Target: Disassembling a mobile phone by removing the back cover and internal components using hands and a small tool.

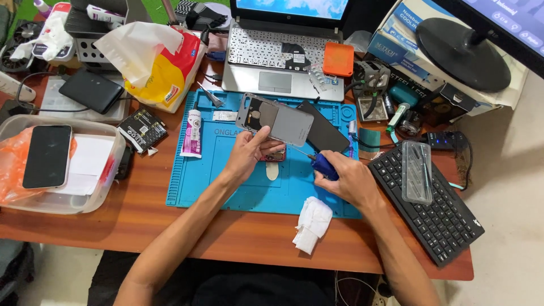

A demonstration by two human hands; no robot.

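Landmark: blue mat (198,187) on the wooden desk (136,218).

Left hand (245,156): over the middle of the mat, fingers curled shut around a phone (273,153) with a red edge, thumb pressed up against a grey back cover (276,119). The cover is lifted and tilted, standing over the mat's upper middle. How it joins the phone cannot be told.

Right hand (347,180): at the mat's right edge, fingers closed on a blue-handled screwdriver (321,163). Its thin shaft points left toward the phone; whether the tip touches cannot be told.

On the mat: a black panel (324,135) just right of the cover; a white tube (192,134) near the left side; a small pale pick (272,170) below the phone.

Off the mat: a wad of white cloth (311,224) overlaps the lower edge. A laptop (283,56) sits beyond the top edge. A black keyboard (436,212) lies to the right, with a clear case (416,173) on it. A plastic tub (68,201) stands well to the left, holding a dark phone (47,156).
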